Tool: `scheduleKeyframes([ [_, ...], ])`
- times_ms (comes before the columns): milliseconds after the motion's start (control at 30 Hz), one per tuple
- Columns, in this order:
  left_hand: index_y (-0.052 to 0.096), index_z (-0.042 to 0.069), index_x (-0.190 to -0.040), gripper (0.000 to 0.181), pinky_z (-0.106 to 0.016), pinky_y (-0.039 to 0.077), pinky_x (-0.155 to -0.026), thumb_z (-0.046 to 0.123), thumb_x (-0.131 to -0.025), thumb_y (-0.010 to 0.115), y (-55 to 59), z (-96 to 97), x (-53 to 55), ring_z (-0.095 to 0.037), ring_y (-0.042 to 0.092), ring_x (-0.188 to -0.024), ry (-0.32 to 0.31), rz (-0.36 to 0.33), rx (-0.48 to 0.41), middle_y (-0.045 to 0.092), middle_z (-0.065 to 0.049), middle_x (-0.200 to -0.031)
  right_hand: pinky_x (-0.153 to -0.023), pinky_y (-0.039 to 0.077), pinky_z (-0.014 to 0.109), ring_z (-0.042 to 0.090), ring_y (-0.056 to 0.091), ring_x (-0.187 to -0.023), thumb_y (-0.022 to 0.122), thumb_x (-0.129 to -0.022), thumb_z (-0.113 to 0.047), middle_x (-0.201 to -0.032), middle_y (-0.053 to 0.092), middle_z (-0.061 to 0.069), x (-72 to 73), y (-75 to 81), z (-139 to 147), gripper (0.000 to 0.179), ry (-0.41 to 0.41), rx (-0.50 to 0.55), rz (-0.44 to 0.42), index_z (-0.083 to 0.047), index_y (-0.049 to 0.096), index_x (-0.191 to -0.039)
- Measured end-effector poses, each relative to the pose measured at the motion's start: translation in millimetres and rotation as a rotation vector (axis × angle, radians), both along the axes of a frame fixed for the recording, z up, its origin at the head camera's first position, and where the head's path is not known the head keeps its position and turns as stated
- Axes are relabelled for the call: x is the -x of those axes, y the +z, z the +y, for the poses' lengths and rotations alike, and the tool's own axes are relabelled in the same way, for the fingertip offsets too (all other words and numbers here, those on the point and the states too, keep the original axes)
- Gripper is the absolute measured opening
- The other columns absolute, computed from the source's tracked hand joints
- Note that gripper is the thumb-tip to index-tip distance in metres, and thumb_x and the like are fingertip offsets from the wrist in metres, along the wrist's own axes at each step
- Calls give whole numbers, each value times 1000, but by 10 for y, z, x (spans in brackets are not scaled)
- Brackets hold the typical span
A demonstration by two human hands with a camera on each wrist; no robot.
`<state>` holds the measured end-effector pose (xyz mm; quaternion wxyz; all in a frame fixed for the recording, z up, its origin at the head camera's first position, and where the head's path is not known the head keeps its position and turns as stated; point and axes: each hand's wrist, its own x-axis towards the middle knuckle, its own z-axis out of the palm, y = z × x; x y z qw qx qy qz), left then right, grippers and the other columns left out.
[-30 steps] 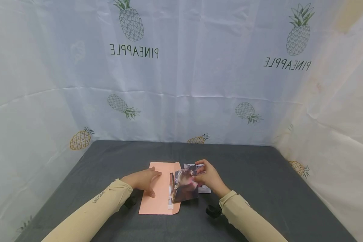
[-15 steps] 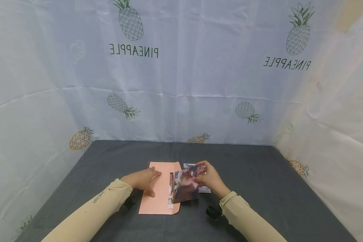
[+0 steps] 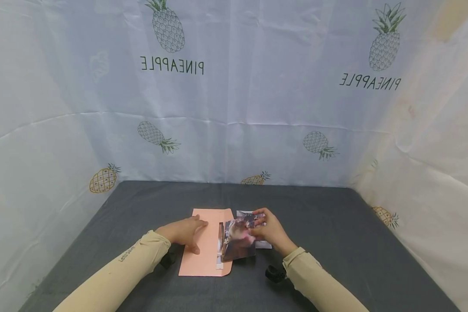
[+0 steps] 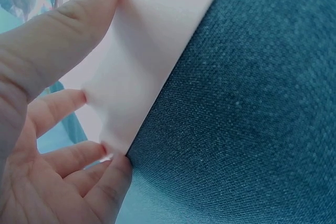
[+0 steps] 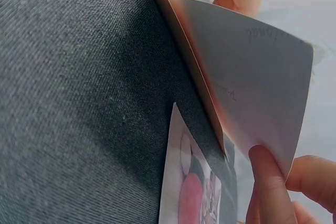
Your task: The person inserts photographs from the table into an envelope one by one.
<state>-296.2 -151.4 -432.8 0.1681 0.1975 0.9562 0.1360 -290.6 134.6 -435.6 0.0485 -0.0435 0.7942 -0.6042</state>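
Observation:
A peach envelope [image 3: 200, 265] lies on the dark table, its flap side to the right. My left hand [image 3: 184, 234] rests on the envelope with fingers spread; in the left wrist view the thumb [image 4: 79, 22] lies over its pale surface. My right hand [image 3: 271, 233] pinches a glossy photo card [image 3: 239, 247] by its right side. The card stands tilted over the envelope's right part; its pale back [image 5: 252, 72] with faint writing shows in the right wrist view. Left of it, a narrow strip of another picture [image 3: 220, 247] is visible on the envelope.
Another printed picture [image 3: 264, 245] lies on the table beneath my right hand, beyond the envelope's right edge. Dark cloth [image 3: 316, 251] covers the table. White curtains [image 3: 234, 86] with pineapple prints close off the back and both sides.

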Motion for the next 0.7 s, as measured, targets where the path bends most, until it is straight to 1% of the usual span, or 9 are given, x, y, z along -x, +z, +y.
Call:
scheduleKeyframes([
  [133,46,11,-144,89,-52,30,-113,26,-67,89,19,1,-15,-34,27,-145,2,-1,-2,30,-19,-156,-58,58,34,16,60,-62,74,-73,12,-88,54,15,-20,1,22,57,52,22,44,3,48,-123],
  [200,46,11,-144,89,-52,30,-112,26,-67,89,30,1,-23,-34,27,-145,0,-3,-1,30,-19,-156,-57,58,33,16,60,-61,74,-73,12,-87,54,14,-23,-7,23,57,63,34,53,3,48,-123],
  [367,45,10,-144,89,-53,29,-113,25,-68,89,52,5,-32,-35,26,-145,0,-11,-7,30,-19,-156,-58,58,35,17,59,-60,74,-72,14,-89,54,15,3,-43,-26,60,28,35,9,1,49,-126],
  [567,44,10,-145,90,-54,28,-113,25,-68,88,57,5,-34,-35,25,-146,2,-23,-19,29,-19,-156,-59,59,40,17,57,-59,74,-71,15,-91,54,18,14,-59,-65,63,18,23,3,3,48,-127],
  [700,44,9,-145,90,-53,27,-114,26,-68,88,56,2,-32,-35,24,-146,0,-20,-20,29,-19,-156,-59,59,39,17,58,-58,74,-72,15,-92,53,18,5,-41,-80,62,17,16,3,2,48,-127],
])
